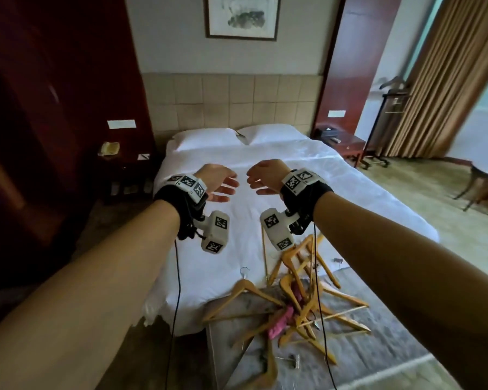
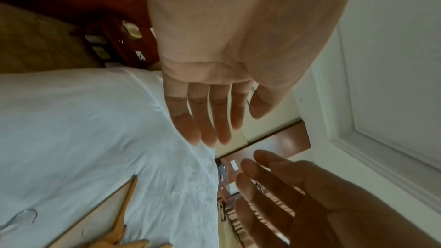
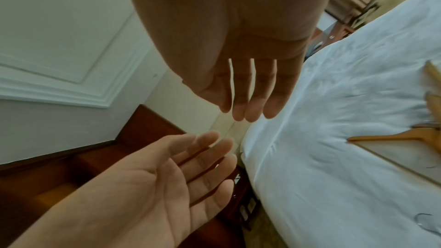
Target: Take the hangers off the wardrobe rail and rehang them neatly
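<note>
A loose heap of several wooden hangers [image 1: 302, 302] lies on the foot of the white bed [image 1: 350, 198], on a grey bed runner [image 1: 378, 356], with something pink [image 1: 282, 319] tangled in it. One hanger [image 1: 245, 294] with a metal hook lies at the heap's left. Both hands hover above the middle of the bed, palms facing each other, a small gap between them. My left hand [image 1: 223, 184] is open and empty, fingers straight [image 2: 210, 120]. My right hand [image 1: 261, 178] is open and empty too [image 3: 250, 97]. No wardrobe rail shows.
Dark wooden wardrobe panelling [image 1: 54, 94] fills the left. A bedside table [image 1: 127, 170] with a phone stands left of the bed, another [image 1: 347, 147] at the right. A valet stand [image 1: 389, 119], curtains [image 1: 445, 80] and a chair [image 1: 485, 184] are at the far right.
</note>
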